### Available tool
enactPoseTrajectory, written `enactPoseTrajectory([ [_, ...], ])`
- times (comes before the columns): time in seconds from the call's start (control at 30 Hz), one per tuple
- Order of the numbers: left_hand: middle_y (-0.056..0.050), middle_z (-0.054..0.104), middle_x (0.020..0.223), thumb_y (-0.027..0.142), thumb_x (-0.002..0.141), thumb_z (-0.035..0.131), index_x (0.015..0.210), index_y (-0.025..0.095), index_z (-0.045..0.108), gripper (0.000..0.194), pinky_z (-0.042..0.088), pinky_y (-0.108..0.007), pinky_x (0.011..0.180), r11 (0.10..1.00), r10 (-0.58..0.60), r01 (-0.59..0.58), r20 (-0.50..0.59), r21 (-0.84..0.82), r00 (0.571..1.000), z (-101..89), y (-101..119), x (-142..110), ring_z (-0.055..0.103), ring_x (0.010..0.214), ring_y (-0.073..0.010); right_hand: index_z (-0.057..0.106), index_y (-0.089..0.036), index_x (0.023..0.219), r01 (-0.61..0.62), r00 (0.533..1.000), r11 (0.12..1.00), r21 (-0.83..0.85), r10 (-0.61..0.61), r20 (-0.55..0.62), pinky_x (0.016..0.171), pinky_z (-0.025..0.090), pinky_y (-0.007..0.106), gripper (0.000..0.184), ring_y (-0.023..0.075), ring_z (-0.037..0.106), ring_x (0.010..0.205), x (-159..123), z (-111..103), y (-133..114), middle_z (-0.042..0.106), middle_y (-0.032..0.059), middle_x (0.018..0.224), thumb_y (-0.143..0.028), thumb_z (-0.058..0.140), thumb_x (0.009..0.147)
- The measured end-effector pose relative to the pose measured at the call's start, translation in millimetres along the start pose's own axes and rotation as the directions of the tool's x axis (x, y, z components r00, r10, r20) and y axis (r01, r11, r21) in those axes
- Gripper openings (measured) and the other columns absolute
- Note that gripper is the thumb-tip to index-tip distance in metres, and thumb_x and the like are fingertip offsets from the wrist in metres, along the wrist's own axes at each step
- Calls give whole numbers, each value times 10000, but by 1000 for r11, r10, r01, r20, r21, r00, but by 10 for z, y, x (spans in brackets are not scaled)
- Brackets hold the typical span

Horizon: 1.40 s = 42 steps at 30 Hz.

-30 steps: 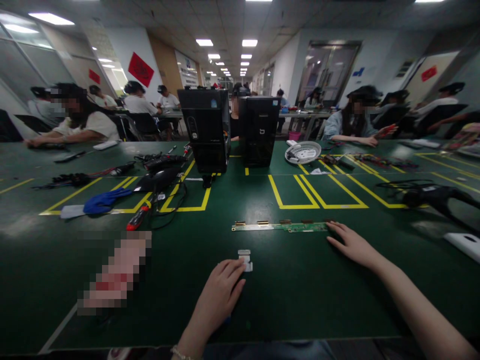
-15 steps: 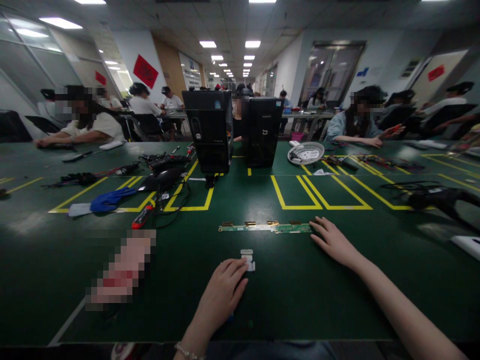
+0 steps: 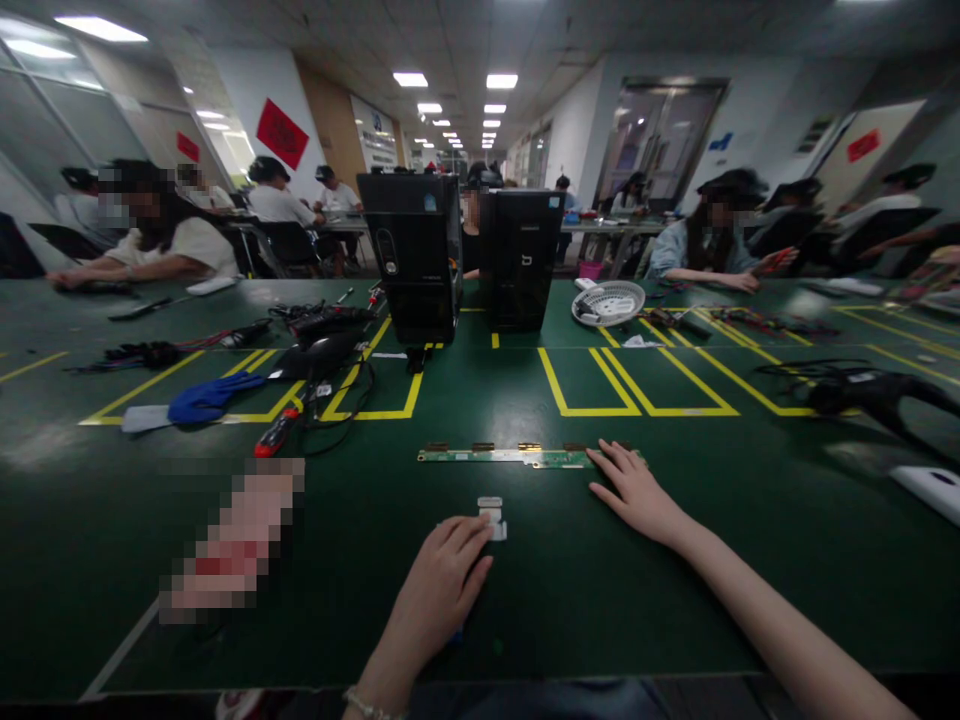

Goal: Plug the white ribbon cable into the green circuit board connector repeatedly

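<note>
A long, narrow green circuit board (image 3: 480, 456) with several gold-coloured tabs along its far edge lies crosswise on the table. My right hand (image 3: 634, 490) rests over its right part, fingers stretched out and apart, hiding some of it; a bit of board shows past the fingers. Nearer to me, several small white pieces (image 3: 490, 515) that look like connectors sit in a short column. My left hand (image 3: 450, 565) lies palm down beside them, fingers extended, the fingertips touching or just over the lower pieces. Something small and blue shows under that hand.
Two black computer towers (image 3: 412, 260) stand at the back of the green table. To the left are a blue glove (image 3: 210, 398), a red-handled tool (image 3: 277, 432) and cables. A white basket (image 3: 608, 303) and a black cable bundle (image 3: 862, 385) lie to the right. Other people sit around.
My right hand has moved left, further over the circuit board, whose left end has also shifted slightly left. My left hand stays by the white pieces. The view has shifted a little.
</note>
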<state>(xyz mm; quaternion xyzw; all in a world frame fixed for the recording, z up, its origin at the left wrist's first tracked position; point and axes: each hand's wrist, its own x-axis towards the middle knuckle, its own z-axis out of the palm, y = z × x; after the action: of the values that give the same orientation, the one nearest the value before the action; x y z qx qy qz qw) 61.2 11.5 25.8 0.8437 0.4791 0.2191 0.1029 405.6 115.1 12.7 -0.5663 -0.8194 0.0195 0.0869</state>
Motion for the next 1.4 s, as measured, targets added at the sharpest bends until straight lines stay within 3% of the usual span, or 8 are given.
enactPoseTrajectory([
  [0.33, -47, 567, 1332, 206, 962, 489, 1300, 218, 543, 342, 430, -449, 1032, 1000, -4, 4, 16, 1, 1000, -6, -5, 3, 497, 1195, -243, 377, -230, 1460, 95, 995, 995, 18, -95, 0, 1116, 220, 585, 680, 339, 191, 1419, 120, 149, -704, 269, 132, 1534, -641, 304, 922],
  [0.57, -61, 572, 1327, 214, 963, 475, 1318, 239, 528, 360, 453, -466, 1002, 1000, 22, -22, 3, 1, 1000, 1, -15, 13, 519, 1172, -249, 370, -257, 1459, 95, 996, 995, 36, -95, -5, 1091, 207, 618, 703, 360, 201, 1411, 266, 221, -954, 246, 136, 1542, -679, 320, 899],
  [0.8, -52, 572, 1326, 210, 961, 488, 1305, 237, 540, 349, 449, -458, 1013, 1000, 3, -3, 13, 4, 1000, -16, 5, 14, 514, 1182, -244, 398, -181, 1444, 58, 997, 998, 36, -57, -49, 1119, 227, 553, 659, 332, 207, 1416, 263, 150, -1045, 206, 156, 1551, -588, 354, 928],
  [0.93, -48, 571, 1331, 210, 963, 481, 1299, 239, 546, 343, 444, -460, 1017, 1000, 8, -8, 6, 1, 1000, -6, -5, 9, 511, 1187, -245, 504, -154, 1355, 75, 987, 996, 48, -68, -144, 1106, 285, 534, 564, 327, 244, 1400, 291, 100, -975, 344, 156, 1489, -513, 376, 939],
  [1.03, -49, 569, 1334, 217, 966, 477, 1304, 231, 540, 343, 443, -458, 1017, 1000, 6, -6, 9, 7, 1000, 4, -10, 8, 509, 1187, -247, 558, -185, 1282, 161, 970, 978, 130, -132, -205, 1076, 340, 530, 449, 296, 368, 1332, 340, 70, -856, 468, 141, 1390, -429, 361, 960],
  [1.2, -56, 565, 1339, 226, 968, 475, 1301, 222, 540, 339, 442, -466, 1010, 1000, 2, -3, 14, 31, 1000, 12, 4, 6, 513, 1183, -253, 612, -218, 1187, 298, 949, 938, 179, -272, -158, 1059, 392, 433, 331, 217, 471, 1240, 374, 20, -746, 528, 84, 1325, -329, 403, 956],
  [1.4, -67, 557, 1343, 241, 974, 470, 1312, 208, 531, 344, 426, -445, 1028, 1000, 0, -1, 24, 23, 1000, 2, 32, 19, 493, 1211, -244, 588, -223, 1241, 343, 937, 924, 172, -324, -128, 1098, 327, 504, 347, 237, 453, 1266, 304, 31, -782, 513, 93, 1345, -297, 421, 946],
])
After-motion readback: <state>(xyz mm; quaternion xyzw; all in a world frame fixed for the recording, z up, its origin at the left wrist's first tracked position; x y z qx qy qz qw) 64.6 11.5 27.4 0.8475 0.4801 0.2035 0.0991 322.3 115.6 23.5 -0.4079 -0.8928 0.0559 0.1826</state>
